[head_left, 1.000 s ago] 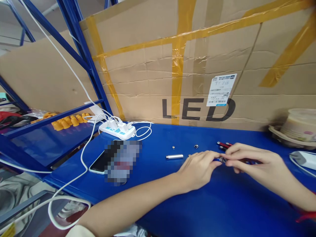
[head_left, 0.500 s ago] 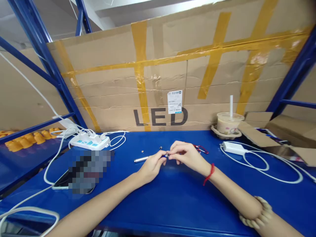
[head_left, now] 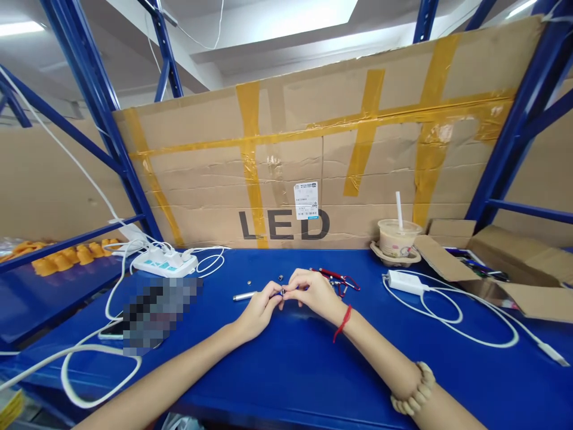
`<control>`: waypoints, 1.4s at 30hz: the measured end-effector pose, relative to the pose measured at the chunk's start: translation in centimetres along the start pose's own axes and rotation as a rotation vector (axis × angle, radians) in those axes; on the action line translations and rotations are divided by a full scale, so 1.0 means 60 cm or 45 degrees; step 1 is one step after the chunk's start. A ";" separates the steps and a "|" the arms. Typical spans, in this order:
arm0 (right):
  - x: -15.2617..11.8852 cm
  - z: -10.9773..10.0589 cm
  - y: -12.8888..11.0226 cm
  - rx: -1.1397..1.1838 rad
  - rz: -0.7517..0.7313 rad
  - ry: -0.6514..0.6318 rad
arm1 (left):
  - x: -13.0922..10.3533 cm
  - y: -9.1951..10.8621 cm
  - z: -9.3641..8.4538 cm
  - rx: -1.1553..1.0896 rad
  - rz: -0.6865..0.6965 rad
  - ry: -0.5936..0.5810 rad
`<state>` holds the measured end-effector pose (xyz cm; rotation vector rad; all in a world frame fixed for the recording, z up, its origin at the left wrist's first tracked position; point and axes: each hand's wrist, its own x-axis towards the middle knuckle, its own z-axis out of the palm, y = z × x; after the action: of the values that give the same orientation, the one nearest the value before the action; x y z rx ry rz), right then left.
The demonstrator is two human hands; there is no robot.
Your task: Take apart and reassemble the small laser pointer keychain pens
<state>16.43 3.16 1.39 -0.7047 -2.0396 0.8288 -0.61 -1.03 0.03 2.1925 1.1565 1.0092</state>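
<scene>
Piece, small, blue and silver (head_left: 283,292), is over the middle of the blue table (head_left: 308,370), pinched by both the left hand (head_left: 253,315) and the right hand (head_left: 313,294); a silver tube (head_left: 243,296) lies just beside the left hand, a red tube (head_left: 332,275) behind the right; a power strip (head_left: 165,264) sits near the back left corner, a drink cup (head_left: 397,237) near the back edge

Left hand (head_left: 258,309) and right hand (head_left: 314,291) pinch 1 small, partly hidden blue-and-silver piece (head_left: 282,292).
</scene>
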 end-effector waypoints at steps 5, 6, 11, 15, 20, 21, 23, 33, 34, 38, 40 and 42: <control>-0.002 -0.001 -0.005 -0.192 -0.001 0.011 | 0.000 -0.007 -0.002 0.038 0.025 0.006; -0.003 -0.001 -0.006 -0.236 -0.013 0.021 | 0.000 -0.007 -0.003 0.041 0.024 0.002; -0.001 0.008 -0.009 -0.350 0.007 0.096 | -0.001 -0.003 -0.006 0.016 0.012 0.035; 0.005 0.015 -0.010 -0.282 0.093 0.089 | 0.001 -0.006 -0.008 0.013 0.005 0.071; 0.005 0.017 -0.010 -0.223 0.203 0.073 | 0.002 -0.009 -0.014 0.096 0.008 0.041; 0.004 0.017 -0.009 -0.220 0.226 0.075 | 0.002 -0.009 -0.015 0.116 0.005 0.032; 0.002 0.018 -0.008 -0.228 0.268 0.077 | 0.004 -0.010 -0.016 0.133 -0.009 0.020; 0.003 0.015 0.003 -0.099 0.302 0.081 | 0.012 -0.019 -0.016 0.133 0.054 -0.007; 0.003 0.013 0.002 -0.077 0.325 0.061 | 0.012 -0.019 -0.017 0.150 0.081 -0.019; 0.003 0.003 0.003 -0.013 0.443 -0.028 | 0.011 -0.016 -0.016 0.204 0.167 -0.060; 0.003 0.001 0.006 0.010 0.437 -0.035 | 0.010 -0.012 -0.015 0.205 0.193 -0.062; 0.004 0.001 0.008 -0.003 0.407 -0.023 | 0.009 -0.009 -0.013 0.204 0.182 -0.025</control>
<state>16.33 3.60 1.09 -1.0459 -1.9710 1.0151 -1.28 -0.21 0.35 2.4351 1.1195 0.9803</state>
